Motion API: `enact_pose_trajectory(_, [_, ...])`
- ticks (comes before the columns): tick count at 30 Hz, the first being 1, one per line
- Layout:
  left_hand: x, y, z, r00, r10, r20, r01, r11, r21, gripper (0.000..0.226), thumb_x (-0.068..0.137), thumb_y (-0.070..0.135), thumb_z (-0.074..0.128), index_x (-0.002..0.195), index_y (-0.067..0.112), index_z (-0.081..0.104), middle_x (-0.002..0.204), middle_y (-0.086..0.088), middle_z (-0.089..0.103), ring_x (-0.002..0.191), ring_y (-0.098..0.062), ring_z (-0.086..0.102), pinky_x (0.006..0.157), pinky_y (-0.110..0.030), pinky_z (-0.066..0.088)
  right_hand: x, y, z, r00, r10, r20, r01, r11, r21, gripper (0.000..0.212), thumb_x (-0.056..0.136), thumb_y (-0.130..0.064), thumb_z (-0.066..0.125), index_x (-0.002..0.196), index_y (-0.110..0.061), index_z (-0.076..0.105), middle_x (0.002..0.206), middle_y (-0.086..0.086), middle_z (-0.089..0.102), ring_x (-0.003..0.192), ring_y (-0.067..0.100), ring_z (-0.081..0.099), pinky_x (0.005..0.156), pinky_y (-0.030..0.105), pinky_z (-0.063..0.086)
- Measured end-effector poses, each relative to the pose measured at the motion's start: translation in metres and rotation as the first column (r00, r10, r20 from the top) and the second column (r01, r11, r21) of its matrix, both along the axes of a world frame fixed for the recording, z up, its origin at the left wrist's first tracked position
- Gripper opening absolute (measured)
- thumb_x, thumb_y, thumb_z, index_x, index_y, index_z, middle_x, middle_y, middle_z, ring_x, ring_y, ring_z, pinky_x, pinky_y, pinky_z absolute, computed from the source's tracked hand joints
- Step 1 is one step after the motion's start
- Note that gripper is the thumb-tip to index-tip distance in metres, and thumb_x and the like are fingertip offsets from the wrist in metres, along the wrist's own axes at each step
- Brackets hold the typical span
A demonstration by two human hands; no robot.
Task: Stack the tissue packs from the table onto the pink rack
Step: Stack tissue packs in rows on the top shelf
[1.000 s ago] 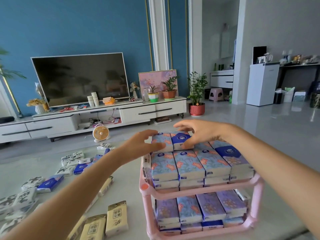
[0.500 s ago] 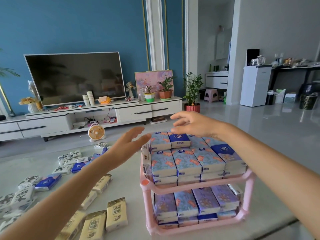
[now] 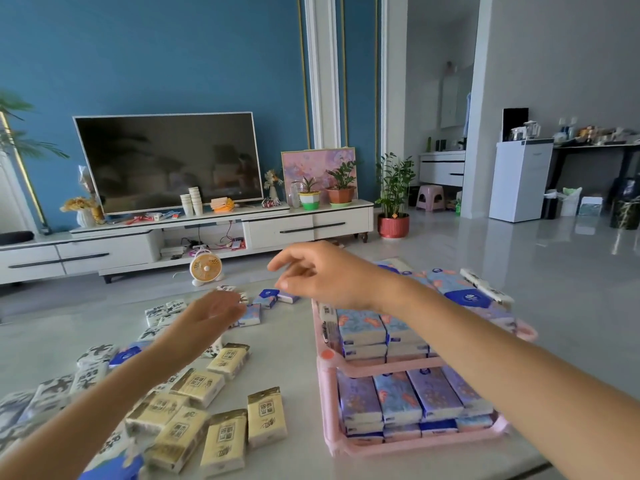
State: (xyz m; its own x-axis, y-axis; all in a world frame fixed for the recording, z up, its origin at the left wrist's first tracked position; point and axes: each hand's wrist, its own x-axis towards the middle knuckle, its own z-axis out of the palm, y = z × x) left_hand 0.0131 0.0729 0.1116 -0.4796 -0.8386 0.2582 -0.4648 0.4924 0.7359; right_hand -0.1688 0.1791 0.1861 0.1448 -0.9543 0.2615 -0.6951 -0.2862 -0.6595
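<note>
The pink rack (image 3: 328, 364) stands on the table at the right, its two shelves packed with blue floral tissue packs (image 3: 361, 330). Loose packs lie on the table to its left: several yellow ones (image 3: 266, 416) near me, black-and-white ones (image 3: 162, 310) further left, and a few blue ones (image 3: 266, 298) at the far side. My left hand (image 3: 211, 313) hovers open over the loose packs, just short of the blue ones. My right hand (image 3: 323, 273) is open above the rack's far left corner, fingers pointing left toward those blue packs. Neither hand holds anything.
The pale table (image 3: 298, 368) ends close to me at the bottom right. Beyond it, on the floor, stand a small orange fan (image 3: 205, 268), a white TV cabinet (image 3: 187, 237) with a television, and a potted plant (image 3: 394, 202).
Both hands have let go of the packs on the rack's top shelf and moved left, off the rack, toward the loose blue packs. My view has shifted left.
</note>
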Motion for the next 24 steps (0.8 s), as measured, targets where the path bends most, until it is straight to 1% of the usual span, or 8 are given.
enact_pose_trajectory(2, [0.013, -0.006, -0.009, 1.000, 0.021, -0.003, -0.021, 1.000, 0.005, 0.016, 0.092, 0.027, 0.049, 0.107, 0.028, 0.055, 0.103, 0.012, 0.058, 0.102, -0.015, 0.057, 0.092, -0.031, 0.044, 0.020, -0.005, -0.006, 0.999, 0.044, 0.032, -0.044, 0.999, -0.001, 0.025, 0.092, -0.010, 0.051, 0.116, -0.012, 0.058, 0.108, 0.011, 0.065, 0.099, 0.021, 0.061, 0.089, 0.032, 0.048])
enact_pose_trajectory(5, [0.039, -0.019, -0.028, 0.998, 0.056, 0.005, -0.056, 0.998, 0.038, 0.014, 0.092, 0.025, 0.051, 0.106, 0.029, 0.054, 0.104, 0.009, 0.060, 0.105, -0.017, 0.058, 0.094, -0.034, 0.045, 0.053, -0.024, -0.026, 0.983, 0.075, 0.169, -0.078, 0.997, 0.015, 0.024, 0.091, -0.003, 0.047, 0.110, -0.009, 0.060, 0.102, 0.012, 0.068, 0.082, 0.010, 0.060, 0.075, 0.022, 0.049])
enact_pose_trajectory(8, [0.063, -0.033, -0.054, 0.993, 0.121, -0.007, -0.120, 0.987, 0.111, 0.018, 0.093, 0.021, 0.052, 0.110, 0.024, 0.057, 0.111, -0.001, 0.062, 0.107, -0.023, 0.058, 0.097, -0.041, 0.045, 0.081, -0.055, -0.070, 0.944, -0.050, 0.327, 0.010, 0.992, 0.122, 0.024, 0.086, 0.003, 0.044, 0.093, -0.013, 0.061, 0.088, 0.008, 0.065, 0.067, 0.008, 0.055, 0.059, 0.015, 0.044])
enact_pose_trajectory(12, [0.096, -0.046, -0.086, 0.981, 0.186, 0.052, -0.192, 0.971, 0.140, 0.028, 0.092, 0.016, 0.054, 0.119, 0.020, 0.054, 0.119, 0.000, 0.058, 0.105, -0.016, 0.057, 0.091, -0.030, 0.046, 0.101, -0.097, -0.142, 0.924, -0.208, 0.320, 0.118, 0.954, 0.277, 0.034, 0.083, 0.005, 0.041, 0.073, -0.025, 0.054, 0.092, 0.004, 0.062, 0.078, 0.013, 0.055, 0.062, 0.016, 0.040])
enact_pose_trajectory(15, [0.121, -0.061, -0.106, 0.971, 0.231, 0.053, -0.236, 0.964, 0.121, 0.026, 0.093, 0.013, 0.053, 0.116, 0.021, 0.055, 0.117, 0.004, 0.057, 0.097, -0.013, 0.059, 0.084, -0.026, 0.048, 0.104, -0.127, -0.169, 0.856, -0.331, 0.397, 0.194, 0.918, 0.347, 0.033, 0.085, 0.004, 0.041, 0.072, -0.022, 0.056, 0.084, 0.000, 0.062, 0.066, 0.006, 0.056, 0.054, 0.013, 0.042])
enact_pose_trajectory(18, [0.134, -0.079, -0.121, 0.951, 0.310, 0.010, -0.310, 0.945, 0.101, 0.030, 0.093, 0.007, 0.050, 0.122, 0.013, 0.056, 0.114, 0.005, 0.055, 0.080, 0.002, 0.056, 0.067, -0.013, 0.043, 0.102, -0.158, -0.186, 0.805, -0.421, 0.418, 0.293, 0.895, 0.337, 0.028, 0.083, 0.002, 0.044, 0.073, -0.019, 0.059, 0.086, 0.003, 0.066, 0.076, 0.013, 0.059, 0.069, 0.026, 0.050])
enact_pose_trajectory(22, [0.133, -0.106, -0.133, 0.919, 0.392, -0.052, -0.389, 0.920, 0.057, 0.032, 0.093, 0.002, 0.046, 0.122, 0.011, 0.056, 0.126, -0.001, 0.057, 0.099, -0.008, 0.053, 0.088, -0.023, 0.039, 0.102, -0.197, -0.201, 0.703, -0.503, 0.503, 0.427, 0.864, 0.268, 0.022, 0.085, 0.001, 0.046, 0.079, -0.016, 0.059, 0.096, 0.009, 0.067, 0.082, 0.017, 0.056, 0.073, 0.029, 0.044])
enact_pose_trajectory(24, [0.126, -0.121, -0.137, 0.918, 0.393, -0.050, -0.393, 0.920, 0.018, 0.034, 0.093, 0.003, 0.046, 0.124, 0.013, 0.055, 0.130, 0.001, 0.055, 0.091, -0.004, 0.052, 0.087, -0.022, 0.037, 0.101, -0.215, -0.205, 0.668, -0.552, 0.498, 0.515, 0.827, 0.226, 0.016, 0.089, -0.003, 0.048, 0.093, -0.012, 0.061, 0.102, 0.007, 0.066, 0.086, 0.014, 0.055, 0.075, 0.023, 0.038])
